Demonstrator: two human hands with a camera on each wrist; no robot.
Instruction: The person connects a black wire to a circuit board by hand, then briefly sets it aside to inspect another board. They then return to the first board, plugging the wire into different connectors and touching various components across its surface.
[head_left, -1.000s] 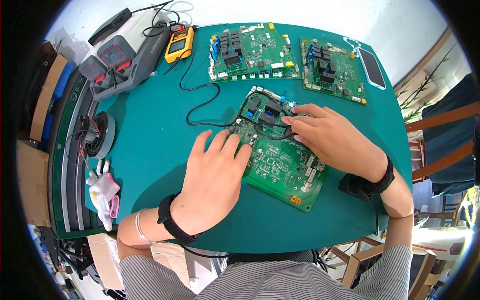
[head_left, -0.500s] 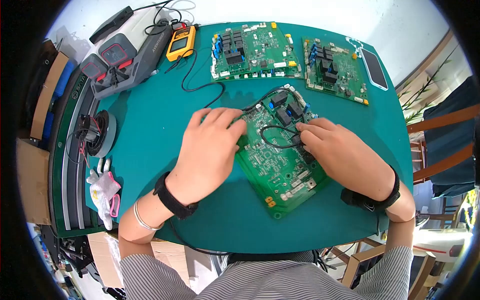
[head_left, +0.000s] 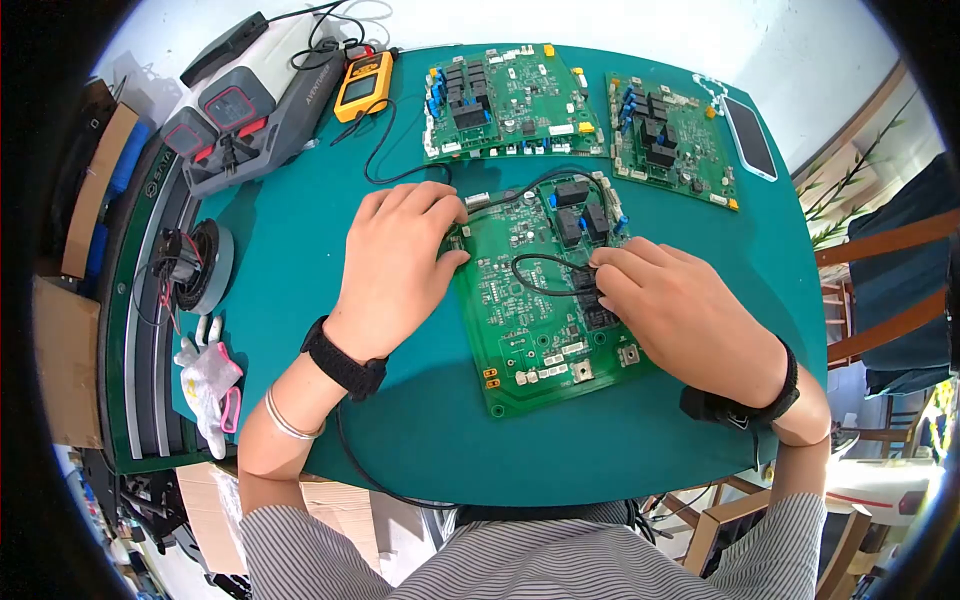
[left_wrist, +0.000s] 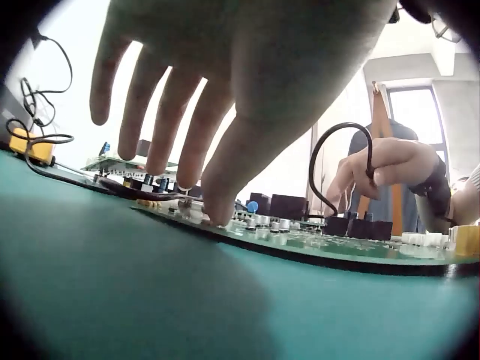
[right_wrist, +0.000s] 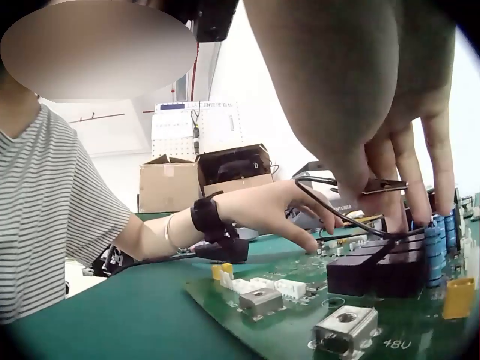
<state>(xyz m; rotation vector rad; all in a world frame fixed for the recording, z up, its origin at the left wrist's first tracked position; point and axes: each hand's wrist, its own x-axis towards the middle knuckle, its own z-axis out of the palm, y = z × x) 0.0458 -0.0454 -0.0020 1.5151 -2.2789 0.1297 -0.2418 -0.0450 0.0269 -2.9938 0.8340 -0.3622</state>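
Observation:
A green circuit board (head_left: pixel 540 398) with black relays (head_left: pixel 569 227) lies on the table ahead of me. My left hand (head_left: pixel 398 258) is at its far left corner, the fingers fairly straight and the thumb touching the board's edge in the left wrist view. Over the right part of the board, my right hand (head_left: pixel 690 318) pinches a small metal clip (right_wrist: pixel 386 185) on a thin black cable (head_left: pixel 516 270). That cable loops above the black components. In the right wrist view, the fingertips reach down behind a black block (right_wrist: pixel 379 270) beside blue cylindrical parts (right_wrist: pixel 434 255).
Stacked circuit boards (head_left: pixel 540 100) lie at the back, with another board (head_left: pixel 690 150) and a phone (head_left: pixel 748 138) to their right. A yellow handheld meter (head_left: pixel 362 88) with a black cable stands near a grey-white case (head_left: pixel 240 110). A glove (head_left: pixel 210 385) lies at the left edge.
The board has turned clockwise, its near edge swinging left. My left hand has moved up and left along with its corner. The right hand has shifted slightly right and down, keeping the cable.

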